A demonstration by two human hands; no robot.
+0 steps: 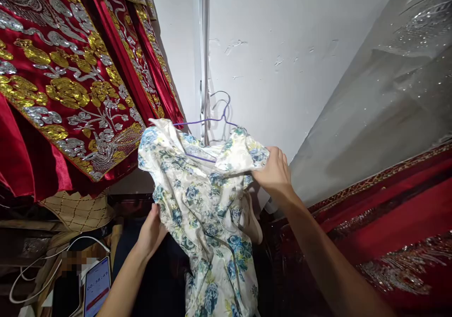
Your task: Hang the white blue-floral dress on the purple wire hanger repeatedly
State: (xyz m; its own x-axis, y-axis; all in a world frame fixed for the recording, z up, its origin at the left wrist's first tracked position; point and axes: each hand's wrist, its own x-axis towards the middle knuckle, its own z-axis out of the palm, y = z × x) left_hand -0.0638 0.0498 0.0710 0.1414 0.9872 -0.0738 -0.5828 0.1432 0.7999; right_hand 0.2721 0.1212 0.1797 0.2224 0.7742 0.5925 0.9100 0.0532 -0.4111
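Right fingers (278, 157): closed on floral short-sleeved garment's (208, 213) sleeve | left fingers (154, 214): touching its side, closure unclear | purple hanger (197, 121): between, above

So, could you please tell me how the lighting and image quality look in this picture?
In the head view, the purple hanger throws a shadow on the white wall, and gold sequins at upper left glint; lower in that view, the space beside the left hand is very dark, a patch near the phone is pixelated, and the print on the floral garment is clear.
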